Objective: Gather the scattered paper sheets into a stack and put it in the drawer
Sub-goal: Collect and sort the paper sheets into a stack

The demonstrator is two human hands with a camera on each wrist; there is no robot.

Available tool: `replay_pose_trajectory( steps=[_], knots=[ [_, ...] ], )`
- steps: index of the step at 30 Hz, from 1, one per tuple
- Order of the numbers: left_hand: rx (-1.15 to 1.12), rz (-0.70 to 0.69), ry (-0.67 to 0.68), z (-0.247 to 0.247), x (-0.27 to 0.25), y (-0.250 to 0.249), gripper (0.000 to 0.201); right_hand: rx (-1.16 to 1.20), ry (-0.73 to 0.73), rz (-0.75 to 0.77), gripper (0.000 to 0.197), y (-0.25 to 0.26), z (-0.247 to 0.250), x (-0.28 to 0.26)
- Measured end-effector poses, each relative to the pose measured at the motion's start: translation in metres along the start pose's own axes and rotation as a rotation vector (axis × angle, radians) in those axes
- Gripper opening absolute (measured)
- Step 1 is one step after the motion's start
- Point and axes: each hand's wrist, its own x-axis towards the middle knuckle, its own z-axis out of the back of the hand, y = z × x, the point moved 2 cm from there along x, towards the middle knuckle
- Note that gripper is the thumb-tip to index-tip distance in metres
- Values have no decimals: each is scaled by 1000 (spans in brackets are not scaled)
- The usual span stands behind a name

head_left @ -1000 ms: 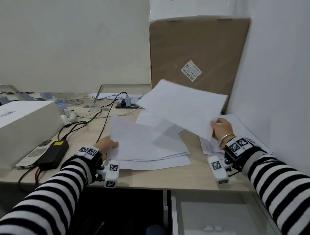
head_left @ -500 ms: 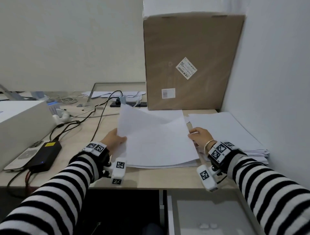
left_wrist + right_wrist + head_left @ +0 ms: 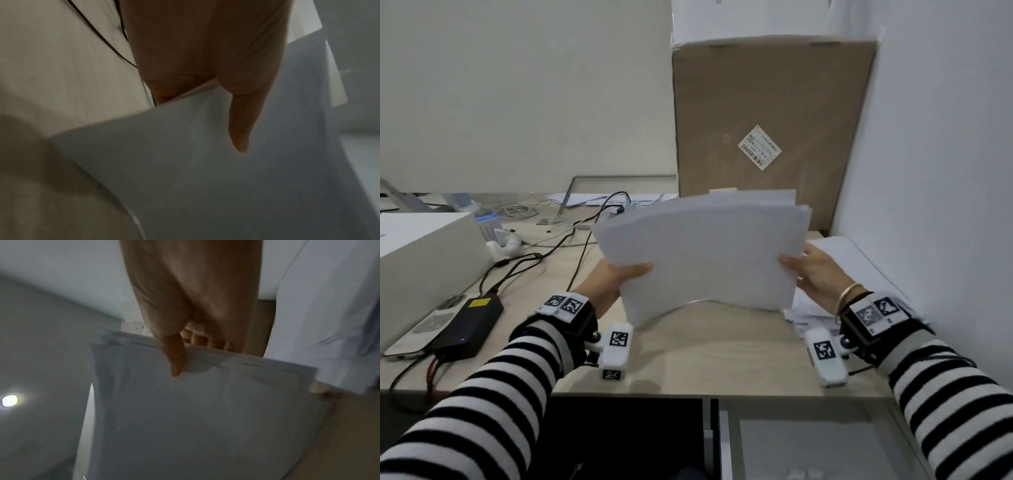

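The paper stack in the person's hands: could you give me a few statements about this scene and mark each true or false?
1. Both hands hold the paper stack. True: the left hand and the right hand each grip a side edge.
2. The stack lies flat on the desk. False: it stands upright, bowed, its lower edge at the desk.
3. The drawer below the desk is open. True.
4. The cardboard box lies inside the drawer. False: it stands on the desk behind the stack.
5. A black power adapter lies left of the stack. True.
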Motion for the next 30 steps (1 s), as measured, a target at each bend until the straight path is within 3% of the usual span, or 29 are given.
replay_pose_trajectory(
  steps=[2,4,7,11,15,19,21,25,30],
  knots=[
    [-11,14,29,-6,-1,6,59,-79,35,-65,86,-14,-3,-2],
    [-16,3,28,-13,1,4,65,-106,15,-67,89,-21,-6,1],
    [10,-1,37,-19,6,-6,68,-127,-8,-48,84,-23,-13,4],
    [13,9,25,-11,8,-11,55,-169,-73,-42,54,-17,-10,3],
    [5,61,37,-5,0,9,56,-261,-28,-124,51,-30,-11,-1],
    [24,-36,-119,-4,4,1,62,-227,-64,-45,44,-25,-20,-2],
    [48,-56,-127,-1,8,-10,67,-181,-78,-18,36,-18,-22,0],
    [136,9,11,11,1,-13,83,-233,21,-72,42,-21,-23,2],
    [33,18,-27,22,-7,-4,86,-148,71,-104,47,-29,-26,1]
  ],
)
